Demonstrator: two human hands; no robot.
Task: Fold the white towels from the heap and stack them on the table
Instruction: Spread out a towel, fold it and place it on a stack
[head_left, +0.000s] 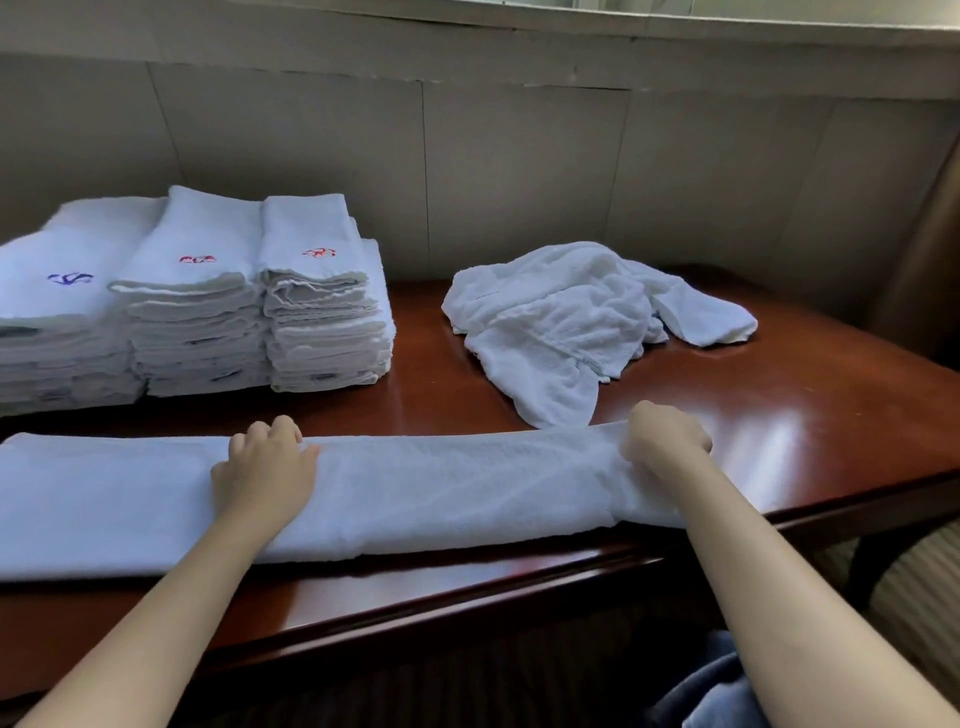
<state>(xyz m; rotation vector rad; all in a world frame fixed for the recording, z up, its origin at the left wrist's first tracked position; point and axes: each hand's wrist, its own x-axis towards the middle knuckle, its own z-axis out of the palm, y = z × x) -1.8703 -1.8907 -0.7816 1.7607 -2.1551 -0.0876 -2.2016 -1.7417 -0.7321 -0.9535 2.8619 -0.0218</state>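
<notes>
- Head view: long white towel (415, 488), already folded lengthwise into a strip, lying across the near edge of the dark wooden table (779, 415), left end running out toward the frame's edge.
- Left hand (265, 467) resting on the strip near its middle, fingers curled at the far edge; whether pinching cloth or merely pressing, cannot tell.
- Right hand (667, 434) at the strip's right end, fingers curled round the bunched far corner, holding it.
- Loose heap of white towels (571, 317) beyond, right of centre, well apart from the strip, a few pieces left.
- Three stacks of folded towels (197, 306) at far left, touching side by side, embroidered marks on the top ones.
- Likely handling: soft terry, light, limp, no stiffness to hold a crease alone; some grip against the polished top, though prone to sliding if dragged.
- Best hold, by judgement: both corners of the right end, pinched through all layers, carried over to the left while the middle stays pinned.
- Risk: layers slipping out of line.
</notes>
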